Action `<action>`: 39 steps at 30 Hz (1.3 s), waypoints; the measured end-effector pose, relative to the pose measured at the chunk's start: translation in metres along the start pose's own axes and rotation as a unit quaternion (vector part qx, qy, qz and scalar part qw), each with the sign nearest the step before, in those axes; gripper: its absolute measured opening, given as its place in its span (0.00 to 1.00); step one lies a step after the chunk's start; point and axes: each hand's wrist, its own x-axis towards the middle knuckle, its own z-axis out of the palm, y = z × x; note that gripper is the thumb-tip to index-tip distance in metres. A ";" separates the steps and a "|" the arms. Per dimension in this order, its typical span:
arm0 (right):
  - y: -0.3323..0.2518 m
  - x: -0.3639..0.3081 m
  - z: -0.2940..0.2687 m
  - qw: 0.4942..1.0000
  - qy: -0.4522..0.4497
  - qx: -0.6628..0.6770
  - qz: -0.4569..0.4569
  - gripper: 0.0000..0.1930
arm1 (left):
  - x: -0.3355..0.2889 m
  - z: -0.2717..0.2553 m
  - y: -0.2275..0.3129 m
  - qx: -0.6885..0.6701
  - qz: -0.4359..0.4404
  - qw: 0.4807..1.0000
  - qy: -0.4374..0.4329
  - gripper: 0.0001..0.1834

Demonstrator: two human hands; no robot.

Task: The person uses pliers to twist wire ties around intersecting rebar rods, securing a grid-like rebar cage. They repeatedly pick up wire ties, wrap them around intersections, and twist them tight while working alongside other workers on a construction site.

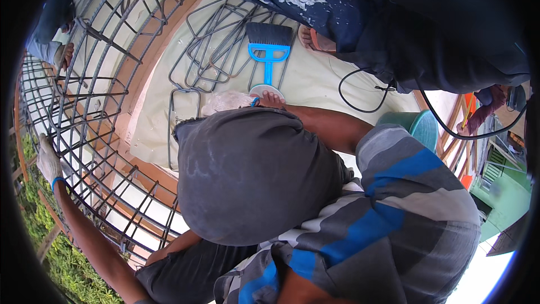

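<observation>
Left hand [48, 160] grasping rebar cage [95, 107] | right hand unseen | brush [269, 45] beyond knee [253, 174]

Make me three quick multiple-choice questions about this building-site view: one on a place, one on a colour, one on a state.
1. Where does the brush lie?
A. In a bucket
B. On the grass
C. On the cream sheet, beside bent steel bars

2. What colour is its handle?
A. Blue
B. Red
C. Yellow

3. How is the left hand?
A. Bare, in the air
B. Gloved, against the steel cage
C. Holding the brush

Answers:
1. C, the sheet shows all around it.
2. A, the handle is bright blue under dark bristles.
3. B, a white glove lies on the cage bars.
</observation>
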 end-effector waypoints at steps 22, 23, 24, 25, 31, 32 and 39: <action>-0.144 -0.159 0.130 0.965 -0.176 -0.091 0.170 0.21 | -0.008 -0.020 0.094 0.076 0.025 0.997 0.022 0.27; -0.151 -0.155 0.135 0.967 -0.183 -0.083 0.158 0.22 | -0.010 -0.022 0.100 0.094 0.048 0.994 0.020 0.27; -0.159 -0.151 0.140 0.968 -0.197 -0.072 0.136 0.22 | -0.017 -0.028 0.093 0.120 0.065 0.991 0.017 0.26; -0.168 -0.144 0.150 0.970 -0.209 -0.055 0.112 0.21 | -0.019 -0.020 0.066 0.155 0.092 0.983 0.034 0.27; -0.201 -0.111 0.173 0.970 -0.242 0.030 0.002 0.16 | -0.028 -0.037 0.102 0.158 0.061 0.985 0.024 0.21; -0.206 -0.105 0.179 0.968 -0.247 0.043 -0.021 0.15 | -0.027 -0.038 0.102 0.154 0.066 0.985 0.033 0.21; -0.244 -0.096 0.192 0.940 -0.313 0.070 -0.114 0.15 | -0.027 -0.050 0.119 0.105 0.016 0.994 0.017 0.23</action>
